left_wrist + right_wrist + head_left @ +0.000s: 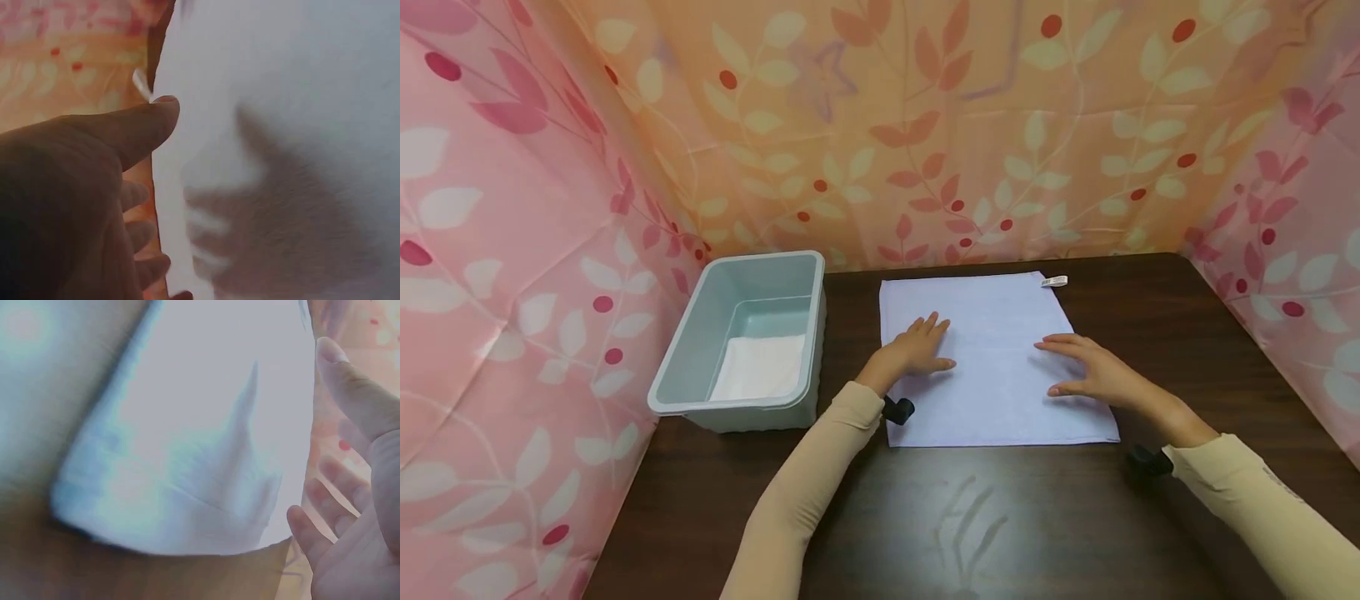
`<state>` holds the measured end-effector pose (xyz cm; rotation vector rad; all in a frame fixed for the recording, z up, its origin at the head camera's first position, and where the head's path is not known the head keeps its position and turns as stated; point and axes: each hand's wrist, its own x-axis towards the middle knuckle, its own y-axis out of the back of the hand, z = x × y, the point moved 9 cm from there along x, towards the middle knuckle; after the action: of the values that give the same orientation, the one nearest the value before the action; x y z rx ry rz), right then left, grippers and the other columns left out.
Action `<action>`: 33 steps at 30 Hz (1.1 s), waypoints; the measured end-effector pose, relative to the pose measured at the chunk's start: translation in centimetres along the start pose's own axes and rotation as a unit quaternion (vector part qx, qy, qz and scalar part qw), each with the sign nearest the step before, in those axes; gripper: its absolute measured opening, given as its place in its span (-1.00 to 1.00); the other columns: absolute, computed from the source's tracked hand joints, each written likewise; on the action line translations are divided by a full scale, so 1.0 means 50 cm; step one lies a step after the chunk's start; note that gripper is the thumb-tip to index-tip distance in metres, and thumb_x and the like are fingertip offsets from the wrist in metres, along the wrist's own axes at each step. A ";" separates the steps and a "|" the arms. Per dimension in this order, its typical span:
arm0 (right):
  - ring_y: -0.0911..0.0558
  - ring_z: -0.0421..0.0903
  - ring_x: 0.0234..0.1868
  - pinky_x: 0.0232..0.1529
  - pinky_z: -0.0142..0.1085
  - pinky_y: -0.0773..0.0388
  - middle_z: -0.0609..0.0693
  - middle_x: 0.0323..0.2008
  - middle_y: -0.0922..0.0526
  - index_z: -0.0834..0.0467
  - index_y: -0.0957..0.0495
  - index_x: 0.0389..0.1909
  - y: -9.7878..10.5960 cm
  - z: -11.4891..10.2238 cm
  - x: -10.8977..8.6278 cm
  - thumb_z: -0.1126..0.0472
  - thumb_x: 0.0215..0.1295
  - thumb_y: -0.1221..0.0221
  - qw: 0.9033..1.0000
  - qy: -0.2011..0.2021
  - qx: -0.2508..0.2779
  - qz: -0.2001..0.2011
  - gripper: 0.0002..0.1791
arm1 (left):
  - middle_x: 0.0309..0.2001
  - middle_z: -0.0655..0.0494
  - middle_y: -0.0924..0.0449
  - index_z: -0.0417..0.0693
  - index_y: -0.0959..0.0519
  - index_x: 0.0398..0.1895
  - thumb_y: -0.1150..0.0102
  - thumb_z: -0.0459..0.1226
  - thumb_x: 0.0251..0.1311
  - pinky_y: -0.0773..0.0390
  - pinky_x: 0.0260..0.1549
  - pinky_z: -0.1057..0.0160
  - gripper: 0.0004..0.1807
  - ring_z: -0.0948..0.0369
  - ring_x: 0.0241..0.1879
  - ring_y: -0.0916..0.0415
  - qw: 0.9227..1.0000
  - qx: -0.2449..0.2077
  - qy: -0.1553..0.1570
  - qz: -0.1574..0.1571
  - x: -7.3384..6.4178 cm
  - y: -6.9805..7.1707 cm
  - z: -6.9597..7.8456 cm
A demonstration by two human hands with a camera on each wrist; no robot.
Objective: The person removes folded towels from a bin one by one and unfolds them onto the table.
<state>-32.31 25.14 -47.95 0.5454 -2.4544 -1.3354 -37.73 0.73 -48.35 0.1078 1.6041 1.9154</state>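
Lying flat right of the blue-grey bin (752, 419), the pale lavender cloth (992, 383) bears a white tag (1055, 282). Your left hand (917, 347) and right hand (1096, 373) spread loose fingers above it. White fabric (762, 367) lies inside the bin.

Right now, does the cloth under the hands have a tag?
Yes, a white tag sticks out at the far right corner of the cloth.

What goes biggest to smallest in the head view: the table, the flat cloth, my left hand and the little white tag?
Largest to smallest, as they look there:
1. Table
2. Flat cloth
3. Left hand
4. White tag
The gaps are clear; none look alike.
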 end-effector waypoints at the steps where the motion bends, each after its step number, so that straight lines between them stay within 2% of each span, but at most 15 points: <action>1: -0.23 0.30 0.43 0.31 0.40 -0.16 0.19 0.40 -0.35 0.07 -0.40 0.37 0.002 0.009 0.013 -0.12 -0.02 -0.48 1.000 -0.010 0.001 -0.004 -0.10 | 0.64 -0.01 0.28 0.08 0.13 0.61 -0.03 0.16 0.36 -0.13 0.49 -0.16 -0.09 -0.06 0.62 0.22 1.000 0.010 0.003 -0.001 -0.015 -0.009 0.003; 8: -0.09 0.40 0.49 0.34 0.46 -0.05 0.29 0.50 -0.15 0.10 -0.28 0.44 0.009 0.051 0.101 -0.14 -0.05 -0.49 0.999 -0.030 -0.025 -0.024 0.03 | 0.64 0.05 0.26 0.20 0.10 0.61 -0.08 0.24 0.28 -0.18 0.47 -0.15 -0.05 -0.05 0.61 0.18 0.998 0.059 0.007 -0.001 -0.105 -0.072 0.018; 14: -0.03 0.39 0.52 0.40 0.41 0.00 0.31 0.53 -0.06 0.11 -0.20 0.49 -0.011 0.064 0.164 -0.19 -0.14 -0.51 0.997 -0.033 -0.038 -0.059 0.16 | 0.64 0.04 0.24 0.22 0.07 0.60 -0.07 0.26 0.26 -0.16 0.49 -0.09 -0.04 -0.04 0.61 0.19 0.996 0.091 -0.012 0.000 -0.149 -0.110 0.016; 20: 0.03 0.39 0.54 0.44 0.38 0.06 0.36 0.54 0.01 0.15 -0.15 0.51 -0.041 0.057 0.194 -0.22 -0.11 -0.49 0.994 -0.044 -0.040 -0.092 0.19 | 0.64 0.04 0.24 0.22 0.06 0.60 -0.13 0.27 0.19 -0.14 0.50 -0.10 0.00 -0.05 0.62 0.20 0.995 0.099 -0.010 0.003 -0.171 -0.113 -0.005; 33: 0.12 0.40 0.55 0.43 0.42 0.11 0.37 0.55 0.09 0.13 -0.12 0.52 -0.092 -0.010 0.225 -0.27 -0.07 -0.45 0.991 -0.049 -0.050 -0.116 0.19 | 0.62 -0.07 0.13 0.16 -0.06 0.58 -0.32 0.14 0.11 -0.25 0.44 -0.12 0.01 -0.11 0.59 0.10 0.996 0.090 0.012 -0.003 -0.226 -0.093 -0.062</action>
<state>-41.17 17.30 -50.75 0.7770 -2.4436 -1.6016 -28.19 -7.39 -49.74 0.1544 1.7884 1.7717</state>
